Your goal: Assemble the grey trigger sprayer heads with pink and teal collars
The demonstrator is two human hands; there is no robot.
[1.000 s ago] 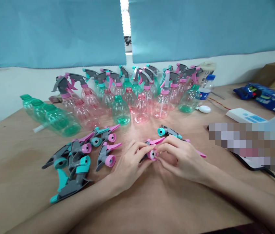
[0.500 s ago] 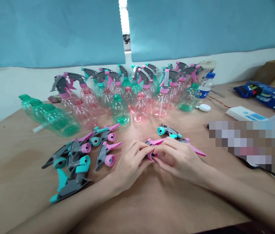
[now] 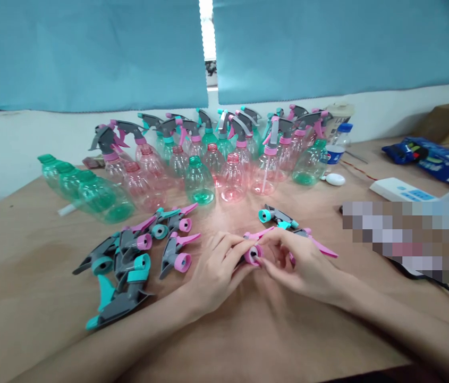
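Both hands meet over the front middle of the table around one grey and pink trigger sprayer head (image 3: pixel 253 255), its pink collar facing me. My left hand (image 3: pixel 218 271) grips it from the left, fingers covering most of the grey body. The thumb and forefinger of my right hand (image 3: pixel 302 266) close on the collar's right side. Just beyond my right hand lie a teal and grey sprayer head (image 3: pixel 278 217) and a partly covered pink one (image 3: pixel 322 246). Left of my left hand is a pile of grey sprayer heads (image 3: pixel 123 255) with teal or pink collars.
Behind stand several clear pink bottles (image 3: pixel 233 181) and green bottles (image 3: pixel 200 183), many with sprayers fitted. Green bottles (image 3: pixel 104 199) lean at the left. On the right are a drink bottle (image 3: pixel 338 143), a white power strip (image 3: pixel 401 190), a blue packet (image 3: pixel 431 159) and a blurred-out object (image 3: pixel 403 234).
My right fingers have shifted slightly on the pink collar, which shows more of its opening now. The whole view has moved a little; the other things stay put.
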